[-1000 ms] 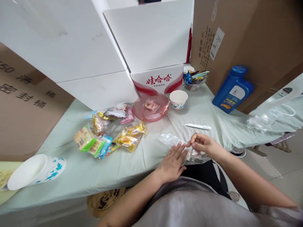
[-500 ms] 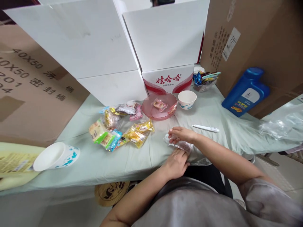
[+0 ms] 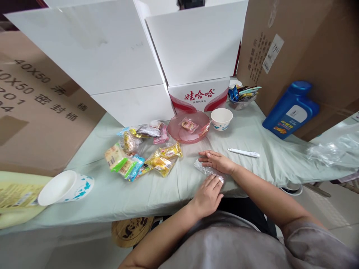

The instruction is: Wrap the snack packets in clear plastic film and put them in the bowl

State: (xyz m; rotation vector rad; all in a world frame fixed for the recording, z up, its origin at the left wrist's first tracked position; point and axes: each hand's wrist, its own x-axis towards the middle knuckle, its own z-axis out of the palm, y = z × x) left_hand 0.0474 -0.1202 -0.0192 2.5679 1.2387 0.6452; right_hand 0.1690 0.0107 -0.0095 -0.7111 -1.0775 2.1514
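A clear crinkled plastic wrapper (image 3: 203,167) lies on the green cloth in front of me. My left hand (image 3: 208,196) rests at the near edge of it, fingers stretched out with their tips on the plastic. Across its far side is my right hand (image 3: 218,162), open, its fingers extended and slightly apart over the wrapper. Part of the plastic is hidden under both hands. Just beyond my right wrist lies a white utility knife (image 3: 243,152). Further off stands a pink glass bowl (image 3: 175,131) with a few wrapped snacks (image 3: 189,125) in it.
Left of the bowl lie several packaged snacks (image 3: 162,160). One paper bowl (image 3: 221,119) stands upright, another paper bowl (image 3: 81,188) is at far left. A blue bottle (image 3: 293,108) leans by a cardboard box (image 3: 322,48). White boxes (image 3: 196,48) wall the back.
My hands have shifted slightly over the wrapper; it now appears flatter beneath them. The right fingers look a little more spread. Other things on the cloth stay put.
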